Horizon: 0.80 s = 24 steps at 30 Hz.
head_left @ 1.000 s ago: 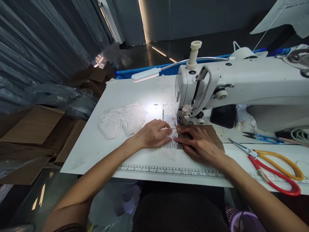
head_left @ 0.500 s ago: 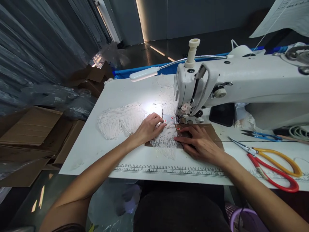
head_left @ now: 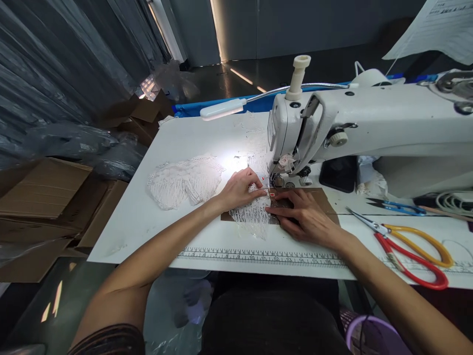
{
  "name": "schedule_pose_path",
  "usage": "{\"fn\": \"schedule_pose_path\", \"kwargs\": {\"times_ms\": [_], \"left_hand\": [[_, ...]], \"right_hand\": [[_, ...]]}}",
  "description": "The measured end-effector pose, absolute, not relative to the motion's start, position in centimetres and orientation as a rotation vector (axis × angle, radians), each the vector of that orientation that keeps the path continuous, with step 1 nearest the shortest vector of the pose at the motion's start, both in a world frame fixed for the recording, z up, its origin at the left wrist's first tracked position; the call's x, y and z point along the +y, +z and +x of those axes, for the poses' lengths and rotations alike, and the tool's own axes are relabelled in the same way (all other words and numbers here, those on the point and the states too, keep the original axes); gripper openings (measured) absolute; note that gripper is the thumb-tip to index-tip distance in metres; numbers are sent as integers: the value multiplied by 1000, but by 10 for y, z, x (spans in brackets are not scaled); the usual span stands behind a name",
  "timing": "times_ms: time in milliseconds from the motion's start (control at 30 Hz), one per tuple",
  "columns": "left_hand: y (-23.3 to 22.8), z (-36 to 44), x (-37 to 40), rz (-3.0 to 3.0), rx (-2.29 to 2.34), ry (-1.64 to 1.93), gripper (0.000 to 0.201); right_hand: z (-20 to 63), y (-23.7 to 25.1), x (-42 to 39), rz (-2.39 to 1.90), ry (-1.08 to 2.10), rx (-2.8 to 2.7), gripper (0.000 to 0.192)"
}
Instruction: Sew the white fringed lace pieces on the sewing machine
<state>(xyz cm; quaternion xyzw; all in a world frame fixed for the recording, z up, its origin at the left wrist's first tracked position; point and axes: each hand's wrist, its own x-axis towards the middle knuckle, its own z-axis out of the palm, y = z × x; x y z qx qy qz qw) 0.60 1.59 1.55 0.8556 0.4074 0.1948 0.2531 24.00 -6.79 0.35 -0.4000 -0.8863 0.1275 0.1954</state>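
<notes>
White fringed lace [head_left: 250, 220] lies at the needle area of a white sewing machine [head_left: 291, 123], over a brown sheet [head_left: 320, 199]. My left hand [head_left: 242, 189] is at the lace's upper edge, thumb and forefinger drawn together on it close to the presser foot. What exactly sits between those fingertips is partly hidden. My right hand [head_left: 305, 215] rests on the brown sheet just right of the lace, fingers stretched out, a fingertip touching the lace's edge. More white lace [head_left: 183, 182] is heaped on the table to the left.
Scissors with red and yellow handles [head_left: 410, 249] and blue snips [head_left: 401, 207] lie at the right. A black phone-like slab [head_left: 338, 173] is under the machine arm. A lamp [head_left: 223, 109] hangs over the table; a printed ruler [head_left: 258, 257] runs along its front edge. Cardboard boxes [head_left: 46, 190] stand left.
My left hand has slid right along the lace, closer to the presser foot and my right hand. The right hand stays nearly in place. The view has shifted slightly.
</notes>
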Motion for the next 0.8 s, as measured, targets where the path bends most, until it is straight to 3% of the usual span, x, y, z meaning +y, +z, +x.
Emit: {"fn": "schedule_pose_path", "kwargs": {"times_ms": [267,367,533,633,700,800], "left_hand": [[18,-5,3,2412,848,513,14],[25,-6,0,2320,872,465,26],[24,-4,1,2180,940,514,65],[25,-4,1,2127,1008,510,85],[29,-5,1,2079,1004,509,84],[31,-7,0,1983,938,523,62]], "right_hand": [[232,24,-43,-1234,1104,-2046,54],[215,25,-36,-1266,1296,-1898,48],[196,16,-36,-1310,1283,-1577,29],[195,10,-37,-1314,1237,-1507,28],[196,7,-38,-1285,1223,-1501,33],[198,4,-40,-1259,1200,-1492,38]]}}
